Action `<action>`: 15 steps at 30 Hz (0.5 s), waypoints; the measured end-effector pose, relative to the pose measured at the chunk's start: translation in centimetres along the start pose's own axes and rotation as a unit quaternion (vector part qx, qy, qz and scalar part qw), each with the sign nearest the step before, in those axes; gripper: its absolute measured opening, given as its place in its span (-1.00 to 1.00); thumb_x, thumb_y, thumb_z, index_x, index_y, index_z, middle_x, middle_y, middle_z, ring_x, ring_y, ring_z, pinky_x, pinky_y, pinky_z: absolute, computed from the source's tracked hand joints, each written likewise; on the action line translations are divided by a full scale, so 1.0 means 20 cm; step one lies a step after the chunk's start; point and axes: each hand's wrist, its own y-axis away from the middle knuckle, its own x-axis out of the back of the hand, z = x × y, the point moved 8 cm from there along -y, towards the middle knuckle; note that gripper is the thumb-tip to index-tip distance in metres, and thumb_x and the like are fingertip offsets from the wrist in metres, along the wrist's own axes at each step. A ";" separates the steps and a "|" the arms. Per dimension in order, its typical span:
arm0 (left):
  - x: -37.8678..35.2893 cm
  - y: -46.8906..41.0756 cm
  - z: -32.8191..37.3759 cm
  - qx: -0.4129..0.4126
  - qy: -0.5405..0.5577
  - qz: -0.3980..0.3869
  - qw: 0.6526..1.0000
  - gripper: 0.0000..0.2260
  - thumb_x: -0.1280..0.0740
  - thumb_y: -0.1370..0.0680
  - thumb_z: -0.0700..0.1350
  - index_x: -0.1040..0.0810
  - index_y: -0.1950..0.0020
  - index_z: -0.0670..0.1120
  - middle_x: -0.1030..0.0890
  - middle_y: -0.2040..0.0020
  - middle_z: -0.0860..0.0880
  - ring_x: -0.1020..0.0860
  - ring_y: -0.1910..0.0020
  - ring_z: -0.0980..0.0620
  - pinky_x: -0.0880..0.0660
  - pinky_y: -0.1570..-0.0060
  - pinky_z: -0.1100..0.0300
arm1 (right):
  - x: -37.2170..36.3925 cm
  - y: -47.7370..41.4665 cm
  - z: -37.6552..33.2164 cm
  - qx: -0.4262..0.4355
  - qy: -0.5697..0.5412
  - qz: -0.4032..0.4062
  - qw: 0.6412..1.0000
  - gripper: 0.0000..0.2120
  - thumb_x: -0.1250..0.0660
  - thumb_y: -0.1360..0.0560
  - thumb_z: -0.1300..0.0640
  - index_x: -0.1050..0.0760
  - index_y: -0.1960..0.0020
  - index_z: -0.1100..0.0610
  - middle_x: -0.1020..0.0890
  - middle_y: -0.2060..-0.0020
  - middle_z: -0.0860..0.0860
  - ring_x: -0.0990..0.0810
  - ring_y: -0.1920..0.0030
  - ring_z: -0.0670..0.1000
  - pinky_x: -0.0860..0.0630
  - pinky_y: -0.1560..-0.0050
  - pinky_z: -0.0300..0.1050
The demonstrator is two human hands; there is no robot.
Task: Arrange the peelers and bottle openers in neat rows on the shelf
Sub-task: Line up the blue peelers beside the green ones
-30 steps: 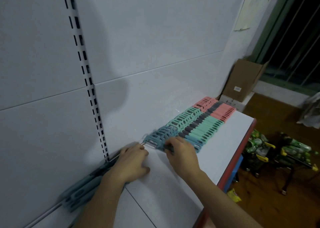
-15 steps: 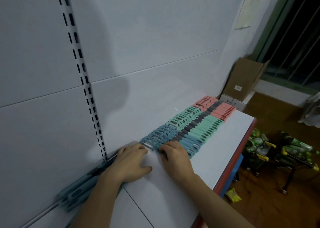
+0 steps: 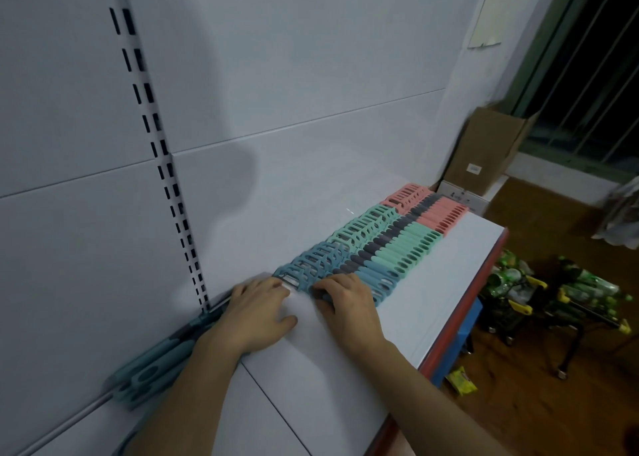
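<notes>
Peeler row (image 3: 380, 248) extends ahead-right, peelers crosswise; left hand (image 3: 257, 312) flat at near end, right hand (image 3: 349, 303) on it, grip unclear.

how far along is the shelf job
Done: a packed row of pink, green and blue tools runs along the shelf. In hand: the left hand and right hand touch the row's near blue end, seemingly squaring it up. Left: a loose blue pile lies by the back wall, beside the left forearm, not yet in the row.
</notes>
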 end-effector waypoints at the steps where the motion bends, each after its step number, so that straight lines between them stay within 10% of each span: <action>1: 0.02 0.01 0.01 -0.003 0.005 0.007 1.000 -0.56 -0.24 -0.60 0.17 -0.43 -0.44 0.05 -0.39 -0.46 0.07 -0.34 -0.44 0.03 -0.25 -0.41 0.01 | 0.00 0.00 0.00 -0.001 0.003 -0.007 1.000 -0.85 -0.41 -0.50 0.14 -0.66 -0.06 0.04 -0.66 0.03 -0.04 -0.53 0.00 0.06 -0.49 0.00 0.03; 10: 0.29 0.39 -0.07 -0.046 0.073 0.111 0.990 -0.60 -0.32 -0.63 0.05 -0.49 -0.45 0.00 -0.44 -0.41 0.13 -0.45 -0.34 0.14 -0.36 -0.32 0.29 | 0.03 0.03 -0.27 0.039 -0.020 -0.063 0.997 -0.76 -0.35 -0.57 0.00 -0.60 -0.21 0.03 -0.61 -0.09 0.01 -0.52 -0.12 0.09 -0.48 -0.06 0.06; 15: 0.19 0.68 -0.31 0.094 -0.027 0.028 0.995 -0.35 -0.28 -0.55 0.34 -0.31 -0.54 0.04 -0.44 -0.35 0.03 -0.43 -0.31 0.03 -0.40 -0.35 0.10 | -0.13 0.13 -0.44 -0.027 -0.033 -0.184 0.982 -0.78 -0.21 -0.59 -0.03 -0.54 0.09 0.07 -0.63 0.20 0.03 -0.58 0.21 0.08 -0.48 0.29 -0.08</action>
